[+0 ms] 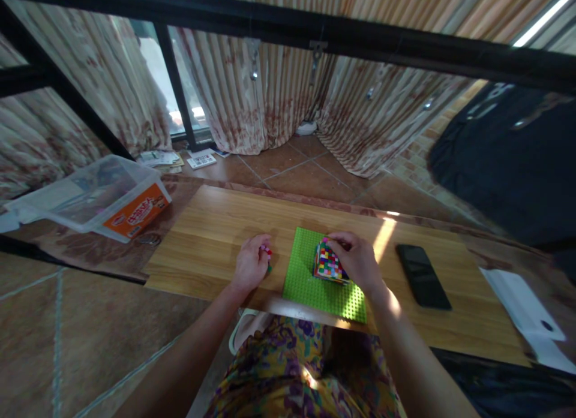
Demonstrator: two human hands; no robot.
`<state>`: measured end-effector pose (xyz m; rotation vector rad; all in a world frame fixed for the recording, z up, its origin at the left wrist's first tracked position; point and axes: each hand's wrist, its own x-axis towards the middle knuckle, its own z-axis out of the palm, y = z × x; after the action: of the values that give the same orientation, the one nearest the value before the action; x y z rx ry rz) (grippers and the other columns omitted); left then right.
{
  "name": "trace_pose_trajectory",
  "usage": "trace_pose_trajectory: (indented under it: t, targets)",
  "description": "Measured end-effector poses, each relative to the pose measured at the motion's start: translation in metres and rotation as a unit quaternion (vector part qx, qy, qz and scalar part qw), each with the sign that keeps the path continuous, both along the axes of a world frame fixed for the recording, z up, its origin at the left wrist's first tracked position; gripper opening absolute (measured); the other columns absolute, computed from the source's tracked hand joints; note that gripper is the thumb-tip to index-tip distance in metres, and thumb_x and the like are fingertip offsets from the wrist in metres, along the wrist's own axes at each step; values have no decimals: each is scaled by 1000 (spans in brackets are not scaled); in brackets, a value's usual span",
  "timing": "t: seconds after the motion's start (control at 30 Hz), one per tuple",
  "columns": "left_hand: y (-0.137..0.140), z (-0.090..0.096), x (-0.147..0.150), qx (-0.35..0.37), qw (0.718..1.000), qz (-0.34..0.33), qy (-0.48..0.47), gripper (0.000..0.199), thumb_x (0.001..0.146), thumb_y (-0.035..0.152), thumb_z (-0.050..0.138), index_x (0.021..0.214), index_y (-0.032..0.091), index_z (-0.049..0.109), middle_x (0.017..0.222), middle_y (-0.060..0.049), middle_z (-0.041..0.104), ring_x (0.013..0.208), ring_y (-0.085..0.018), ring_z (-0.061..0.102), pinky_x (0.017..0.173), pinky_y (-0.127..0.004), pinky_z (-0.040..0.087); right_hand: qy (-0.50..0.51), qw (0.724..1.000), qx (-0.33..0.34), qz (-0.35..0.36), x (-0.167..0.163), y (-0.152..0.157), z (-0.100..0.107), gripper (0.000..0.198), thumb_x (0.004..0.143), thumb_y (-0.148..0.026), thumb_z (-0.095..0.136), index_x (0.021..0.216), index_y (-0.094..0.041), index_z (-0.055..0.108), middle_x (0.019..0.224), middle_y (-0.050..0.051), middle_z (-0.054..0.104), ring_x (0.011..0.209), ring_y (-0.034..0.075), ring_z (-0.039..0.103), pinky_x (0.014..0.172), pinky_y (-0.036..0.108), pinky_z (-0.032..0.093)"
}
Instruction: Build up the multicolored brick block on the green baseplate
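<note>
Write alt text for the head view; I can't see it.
Right hand touches a multicolored brick block on a green baseplate; left hand curls at some small bricks, grip unclear. A wooden board bears the baseplate and, at right, a black phone; a clear bin sits off its left end.

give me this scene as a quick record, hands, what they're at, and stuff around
left hand: left of the green plate, small bricks at its fingers; grip unclear
right hand: fingers on the multicoloured block; grip unclear
block: on the green plate
green plate: on the wooden table
phone: on the table, right of the right hand
box: clear, orange label, beyond the table's left end
</note>
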<state>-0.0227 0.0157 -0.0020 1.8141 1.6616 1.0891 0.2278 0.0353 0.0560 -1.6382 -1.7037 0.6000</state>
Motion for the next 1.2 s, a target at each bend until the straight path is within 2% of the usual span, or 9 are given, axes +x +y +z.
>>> trace_pose_trajectory:
  t: [0.1,0.2,0.3,0.4,0.57,0.77,0.87,1.0,1.2]
  targets:
    - [0,0,1,-14,1000,-1,-20,39,78,5,42,110,20,59,93,-4,68,86,-15,63,85,-33,52,-58,991,112,-41,-17,-14,8,20,84,-32,58,93,-20,70,98,7,68,96,22,60,90,39,45]
    - [-1,0,1,-21,999,-2,-35,39,79,5,40,110,20,59,92,-3,68,83,-15,63,84,-32,52,-75,986,147,23,-42,-29,13,19,89,-26,51,94,-23,69,99,6,67,97,21,58,91,38,44]
    - [-1,0,0,-26,998,2,-51,39,80,6,39,110,21,58,95,-4,68,84,-15,63,83,-32,53,-91,981,116,124,-69,-41,8,20,90,-24,49,92,-23,69,96,5,67,93,20,57,90,36,44]
    - [-1,-1,-1,-30,997,2,-73,39,80,8,38,111,20,58,97,-4,68,86,-14,64,82,-31,53,-124,974,74,175,-91,-49,-4,19,90,-21,49,91,-21,68,94,6,66,92,20,55,86,34,43]
    - [-1,0,-2,-30,996,8,-87,37,82,10,37,110,19,58,94,-3,69,84,-14,64,82,-30,53,-171,968,16,183,-110,-53,-26,13,85,-22,55,92,-19,66,94,7,64,93,22,53,87,35,42]
    - [-1,0,-1,-33,996,9,-83,38,80,9,38,111,19,59,96,-4,69,88,-15,64,85,-30,52,-200,967,9,159,-118,-50,-36,12,85,-23,55,89,-20,67,93,8,62,93,22,53,85,34,41]
    - [-1,-1,-2,-33,996,9,-82,39,79,8,38,110,18,59,95,-5,69,87,-15,64,85,-31,51,-178,971,12,163,-117,-52,-34,13,86,-20,53,84,-20,66,90,7,63,91,21,54,84,33,42]
    - [-1,-2,-2,-30,996,4,-85,38,80,10,37,111,19,58,95,-5,68,85,-15,64,85,-31,52,-85,985,12,148,-109,-59,-26,12,87,-21,53,87,-19,65,89,6,66,88,20,58,83,32,44]
    - [-1,-2,-3,-32,996,-5,-85,37,81,11,38,112,18,58,96,-5,67,82,-14,64,81,-30,53,56,995,-15,82,-85,-66,-7,10,82,-24,57,87,-21,65,81,2,67,73,16,60,69,28,47]
